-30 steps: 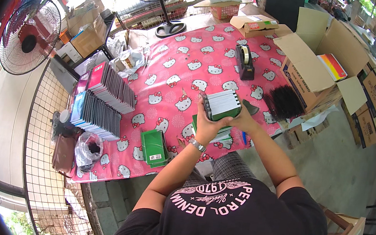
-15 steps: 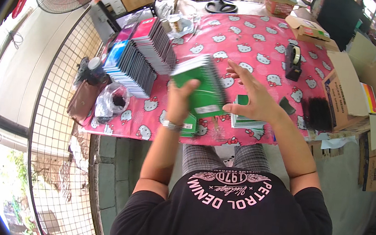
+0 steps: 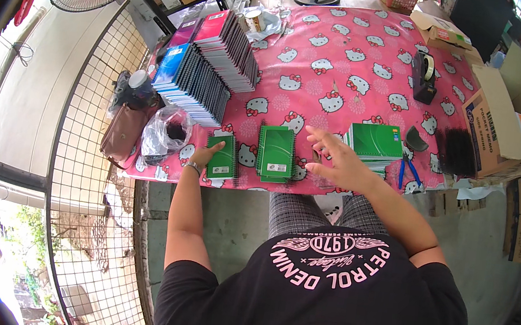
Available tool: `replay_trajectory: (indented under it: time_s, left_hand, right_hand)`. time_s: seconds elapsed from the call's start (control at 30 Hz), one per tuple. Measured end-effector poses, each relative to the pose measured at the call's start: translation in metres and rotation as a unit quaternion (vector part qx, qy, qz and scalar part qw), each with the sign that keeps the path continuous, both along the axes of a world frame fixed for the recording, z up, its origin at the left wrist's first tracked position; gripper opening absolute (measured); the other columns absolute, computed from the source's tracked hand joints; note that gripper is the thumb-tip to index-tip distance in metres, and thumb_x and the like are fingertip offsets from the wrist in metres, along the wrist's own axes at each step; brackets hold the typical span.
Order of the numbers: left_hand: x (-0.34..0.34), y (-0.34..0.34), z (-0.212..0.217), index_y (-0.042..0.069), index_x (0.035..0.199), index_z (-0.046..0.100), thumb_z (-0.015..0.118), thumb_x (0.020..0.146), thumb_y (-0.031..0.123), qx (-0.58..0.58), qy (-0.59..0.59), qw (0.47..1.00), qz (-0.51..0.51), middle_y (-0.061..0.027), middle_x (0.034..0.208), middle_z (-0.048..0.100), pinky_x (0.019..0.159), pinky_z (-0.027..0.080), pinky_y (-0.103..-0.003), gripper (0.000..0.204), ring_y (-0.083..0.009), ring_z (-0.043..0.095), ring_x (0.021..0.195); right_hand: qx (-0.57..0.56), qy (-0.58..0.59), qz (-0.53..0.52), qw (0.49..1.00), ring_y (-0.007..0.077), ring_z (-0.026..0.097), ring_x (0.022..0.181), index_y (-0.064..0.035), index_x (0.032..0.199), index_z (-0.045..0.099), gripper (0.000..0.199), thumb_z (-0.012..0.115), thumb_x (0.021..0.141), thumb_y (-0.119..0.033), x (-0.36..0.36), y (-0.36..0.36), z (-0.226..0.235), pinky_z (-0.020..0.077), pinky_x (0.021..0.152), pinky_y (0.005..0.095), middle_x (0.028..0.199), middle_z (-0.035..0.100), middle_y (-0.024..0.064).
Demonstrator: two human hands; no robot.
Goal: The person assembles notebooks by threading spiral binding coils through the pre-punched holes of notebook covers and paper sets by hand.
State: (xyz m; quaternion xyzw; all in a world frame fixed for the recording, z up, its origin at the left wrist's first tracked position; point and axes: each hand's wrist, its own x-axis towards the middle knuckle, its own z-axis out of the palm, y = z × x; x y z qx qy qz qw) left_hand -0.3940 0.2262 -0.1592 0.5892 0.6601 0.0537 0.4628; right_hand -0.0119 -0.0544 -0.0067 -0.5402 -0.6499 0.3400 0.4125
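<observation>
A green spiral notebook [image 3: 220,164] lies at the table's front edge on the left. My left hand [image 3: 202,154] grips its left side, with the thumb across the cover and the other fingers hidden. Beside it, to the right, rests a small pile of green spiral notebooks [image 3: 276,148], slightly out of line. My right hand [image 3: 340,164] hovers between that pile and a taller stack of green notebooks [image 3: 373,140]. Its fingers are spread and nothing is in them.
Blue notebooks [image 3: 192,84] and red notebooks [image 3: 225,49] stand in tall stacks at the left. Blue-handled pliers [image 3: 410,173], a tape dispenser [image 3: 423,78], black spiral coils [image 3: 456,153] and an open carton [image 3: 498,135] are on the right. A plastic bag [image 3: 164,132] lies at the left edge.
My left hand has lowered the green notebooks from mid-air to the table's left front. My right hand stays raised and open, slightly lower. The pile in the middle and the right stack are now uncovered.
</observation>
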Motion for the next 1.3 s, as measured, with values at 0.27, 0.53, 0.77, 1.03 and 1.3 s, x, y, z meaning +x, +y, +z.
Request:
replay_trajectory:
  time_s: [0.27, 0.53, 0.77, 1.03, 1.3]
  left_hand:
    - [0.014, -0.002, 0.035, -0.002, 0.095, 0.074, 0.067, 0.073, 0.077, 0.105, 0.168, 0.972, -0.124, -0.0186, 0.091, 0.073, 0.080, 0.052, -0.040, 0.082, -0.0288, 0.070, 0.091]
    - [0.146, -0.077, 0.034, -0.003, 0.099, 0.069, 0.060, 0.095, 0.050, 0.139, -0.131, 0.981, -0.021, -0.0103, 0.092, 0.071, 0.073, 0.050, -0.032, 0.054, -0.0186, 0.063, 0.082]
    - [0.183, -0.080, 0.001, -0.006, 0.127, 0.053, 0.066, 0.090, 0.045, 0.084, -0.110, 0.989, -0.057, -0.0226, 0.115, 0.065, 0.089, 0.050, -0.038, 0.064, -0.0302, 0.064, 0.106]
    - [0.180, -0.086, 0.028, -0.007, 0.123, 0.055, 0.078, 0.082, 0.030, -0.110, -0.325, 0.938, 0.056, -0.0158, 0.111, 0.067, 0.072, 0.057, -0.038, 0.060, -0.0251, 0.069, 0.092]
    - [0.207, -0.136, 0.132, -0.002, 0.131, 0.045, 0.073, 0.084, 0.007, 0.134, -0.355, 0.925, 0.005, -0.0137, 0.113, 0.064, 0.083, 0.058, -0.037, 0.056, -0.0256, 0.066, 0.100]
  right_hand:
    - [-0.089, 0.024, -0.011, 0.996, 0.0302, 0.058, 0.117, -0.0045, 0.148, 0.036, 0.072, 0.069, 0.089, -0.028, -0.015, 0.011, -0.053, 0.0471, 0.099, 0.0414, 0.131, 0.056, 0.0219]
    - [-0.269, 0.297, -0.174, 0.899, 0.0288, 0.057, 0.118, 0.0005, 0.133, 0.049, 0.051, 0.058, 0.097, -0.034, -0.051, 0.066, -0.122, 0.0437, 0.101, 0.0385, 0.130, 0.057, 0.0208]
    - [-0.329, 0.260, -0.168, 0.892, 0.0271, 0.054, 0.120, 0.0020, 0.134, 0.043, 0.048, 0.061, 0.094, -0.018, -0.056, 0.083, -0.127, 0.0408, 0.103, 0.0391, 0.128, 0.058, 0.0189]
    - [-0.299, 0.314, -0.122, 0.893, 0.0295, 0.059, 0.111, 0.0031, 0.133, 0.043, 0.057, 0.068, 0.085, -0.016, -0.050, 0.066, -0.092, 0.0482, 0.093, 0.0404, 0.119, 0.061, 0.0213]
    - [-0.159, 0.233, -0.109, 0.953, 0.0342, 0.055, 0.123, 0.0064, 0.148, 0.023, 0.090, 0.074, 0.085, -0.035, -0.041, 0.040, -0.019, 0.0447, 0.102, 0.0409, 0.132, 0.054, 0.0283]
